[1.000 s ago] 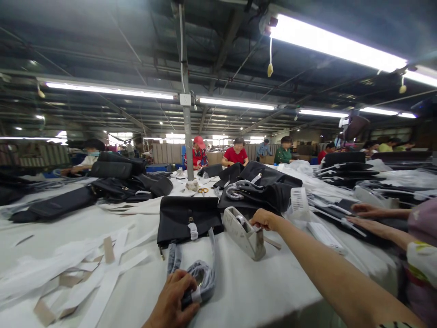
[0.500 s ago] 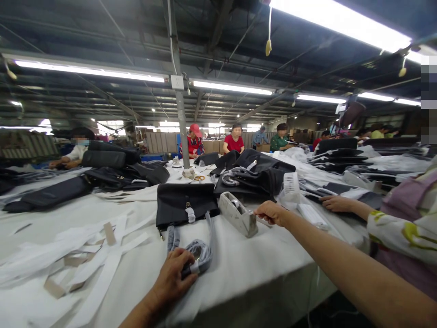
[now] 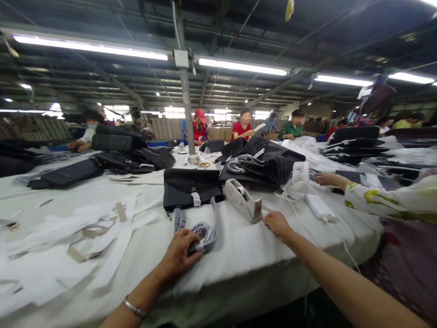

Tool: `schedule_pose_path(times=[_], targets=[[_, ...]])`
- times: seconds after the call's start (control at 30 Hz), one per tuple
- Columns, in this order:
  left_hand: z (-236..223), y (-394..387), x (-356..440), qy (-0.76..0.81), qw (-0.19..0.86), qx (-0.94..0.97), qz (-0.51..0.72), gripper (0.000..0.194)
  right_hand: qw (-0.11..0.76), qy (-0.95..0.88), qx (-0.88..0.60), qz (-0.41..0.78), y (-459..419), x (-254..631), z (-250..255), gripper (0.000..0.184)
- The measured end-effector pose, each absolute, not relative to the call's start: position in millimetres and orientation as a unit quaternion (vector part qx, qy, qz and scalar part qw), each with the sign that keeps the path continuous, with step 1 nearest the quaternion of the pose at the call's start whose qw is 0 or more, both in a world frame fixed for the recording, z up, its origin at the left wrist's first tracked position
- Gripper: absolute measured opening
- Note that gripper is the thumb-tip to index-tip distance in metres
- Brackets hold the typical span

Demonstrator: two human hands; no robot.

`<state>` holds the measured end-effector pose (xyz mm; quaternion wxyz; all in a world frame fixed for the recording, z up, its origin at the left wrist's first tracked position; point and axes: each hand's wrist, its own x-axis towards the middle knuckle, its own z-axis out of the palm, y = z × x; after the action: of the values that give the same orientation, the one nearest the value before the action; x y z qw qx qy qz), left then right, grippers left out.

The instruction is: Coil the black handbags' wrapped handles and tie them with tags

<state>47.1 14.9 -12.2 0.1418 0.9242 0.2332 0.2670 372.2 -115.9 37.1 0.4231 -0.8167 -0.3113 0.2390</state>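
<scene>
My left hand (image 3: 180,250) is closed around the lower end of a coiled bag strap (image 3: 206,237) wrapped in clear plastic, resting on the white-covered table. Just behind the coil lies a black handbag (image 3: 191,189) with a white-wrapped clasp. To its right stands a grey tape dispenser (image 3: 243,201). Close to the dispenser's front end, my right hand (image 3: 277,223) is pinched, and a short strip of clear tape (image 3: 268,209) runs from the cutter towards its fingers.
Paper strips and scraps (image 3: 112,237) cover the table's left side. More black bags (image 3: 262,159) lie behind the dispenser. A small white fan (image 3: 300,176) and a white power strip (image 3: 320,207) with cords sit at right, near a co-worker's arm (image 3: 378,198). A post (image 3: 186,105) rises behind.
My right hand has drawn back from the dispenser's cutter, towards me and slightly right. My left hand stays on the strap. The co-worker's arm at right reaches further in. The view has tilted down.
</scene>
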Motion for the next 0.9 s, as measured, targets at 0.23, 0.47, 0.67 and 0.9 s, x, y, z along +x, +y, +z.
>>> schedule_pose_path(times=[0.23,0.47,0.67,0.9], targets=[[-2.4,8.8,46.3,0.227,0.169,0.921,0.266,0.027,0.497,-0.397,-0.622,0.456,-111.3,248.6,17.9,0.029],[-3.4,5.4,47.7,0.234,0.15,0.918,0.282,0.027,0.462,-0.35,-0.651,0.49,-89.2,183.8,14.5,0.017],[-11.6,10.6,47.3,0.198,0.157,0.921,0.297,0.033,0.463,-0.318,-0.685,0.464,-84.5,180.7,23.6,0.016],[-15.2,10.6,45.9,0.159,0.144,0.928,0.304,0.044,0.41,-0.335,-0.725,0.44,-77.6,174.0,36.3,0.015]])
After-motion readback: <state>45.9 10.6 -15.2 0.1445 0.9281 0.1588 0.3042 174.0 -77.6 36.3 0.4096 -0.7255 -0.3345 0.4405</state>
